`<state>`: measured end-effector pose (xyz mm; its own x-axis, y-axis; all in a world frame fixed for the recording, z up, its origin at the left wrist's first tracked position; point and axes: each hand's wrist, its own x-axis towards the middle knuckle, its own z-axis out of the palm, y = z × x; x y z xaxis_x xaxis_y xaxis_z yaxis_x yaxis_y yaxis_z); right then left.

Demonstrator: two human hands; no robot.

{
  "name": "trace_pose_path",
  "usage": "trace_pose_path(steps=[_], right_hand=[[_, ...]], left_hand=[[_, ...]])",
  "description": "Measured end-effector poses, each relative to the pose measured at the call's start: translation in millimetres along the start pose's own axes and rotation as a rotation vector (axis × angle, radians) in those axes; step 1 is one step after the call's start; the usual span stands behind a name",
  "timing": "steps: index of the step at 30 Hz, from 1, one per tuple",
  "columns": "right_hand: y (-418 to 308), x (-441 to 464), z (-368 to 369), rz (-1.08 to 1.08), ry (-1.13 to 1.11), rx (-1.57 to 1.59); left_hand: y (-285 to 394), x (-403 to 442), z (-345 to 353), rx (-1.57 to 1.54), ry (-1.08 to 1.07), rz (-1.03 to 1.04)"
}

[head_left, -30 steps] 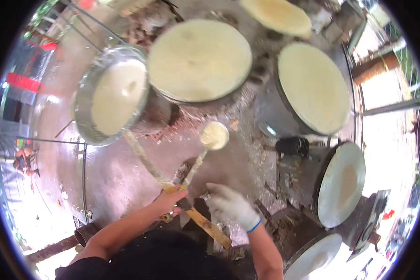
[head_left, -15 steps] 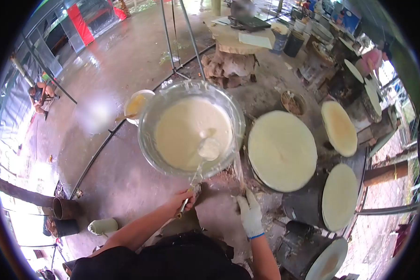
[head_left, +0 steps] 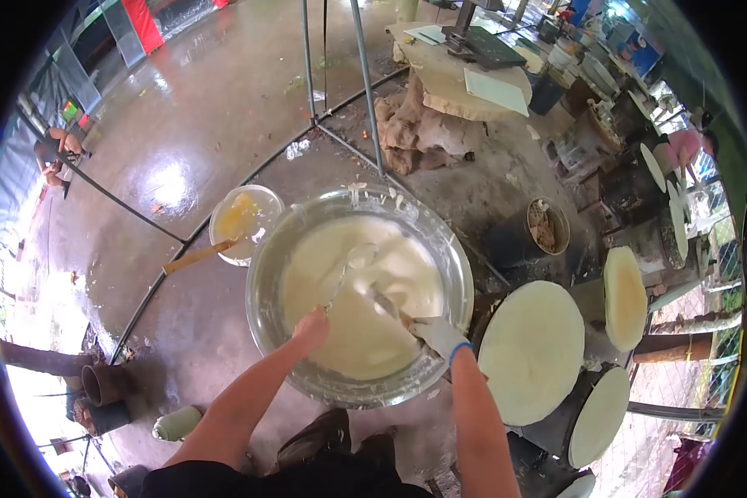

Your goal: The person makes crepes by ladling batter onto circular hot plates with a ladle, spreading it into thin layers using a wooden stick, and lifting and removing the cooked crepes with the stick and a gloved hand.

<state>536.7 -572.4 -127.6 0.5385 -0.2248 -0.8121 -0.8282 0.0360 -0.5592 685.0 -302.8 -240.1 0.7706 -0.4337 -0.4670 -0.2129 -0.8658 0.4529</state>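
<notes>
A large metal basin (head_left: 261,328) holds pale, creamy batter (head_left: 332,332). My bare left hand (head_left: 311,329) is closed round the handle of a ladle (head_left: 359,259), whose bowl is in the batter at the back. My right hand (head_left: 436,335), in a white glove with a blue cuff, grips a flat wooden stick (head_left: 388,305) whose far end dips into the batter near the middle. To the right of the basin, a round griddle is covered with a pale sheet (head_left: 533,353).
A white bowl (head_left: 253,212) with yellow contents and a wooden-handled tool (head_left: 192,259) stands behind left. More griddles with sheets (head_left: 599,417) line the right. A bucket (head_left: 548,226), a stone table (head_left: 440,83) and metal poles stand beyond. Two people are farther off.
The view has swung left to the basin. The ladle has gone from over the griddles into the batter. My right hand has moved over the basin with the stick.
</notes>
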Motion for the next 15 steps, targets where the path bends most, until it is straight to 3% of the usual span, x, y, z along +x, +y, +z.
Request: trace_pose_path(steps=[2,3,5,8,11,15], right_hand=[[3.8,-7.1,-2.3,-0.021,-0.042,0.294],[14.0,-4.5,10.5,-0.002,0.064,0.331],[25.9,-8.5,42.5,0.071,0.020,0.330],[69.4,5.2,78.0,0.158,-0.086,0.603],[49.3,-16.8,82.2,0.124,-0.109,0.828],[-49.0,-94.5,60.1,-0.248,-0.072,0.873]], left_hand=[[-37.7,33.5,61.0,0.049,0.020,0.025],[-48.9,41.9,83.3,0.070,0.030,0.034],[13.7,-1.9,35.2,-0.469,-0.485,-0.081],[32.2,-23.0,15.5,-1.383,-0.846,-0.525],[60.4,-53.1,-40.5,-1.672,-1.027,-0.434],[130.4,-90.1,-139.5,-1.589,-0.829,0.007]])
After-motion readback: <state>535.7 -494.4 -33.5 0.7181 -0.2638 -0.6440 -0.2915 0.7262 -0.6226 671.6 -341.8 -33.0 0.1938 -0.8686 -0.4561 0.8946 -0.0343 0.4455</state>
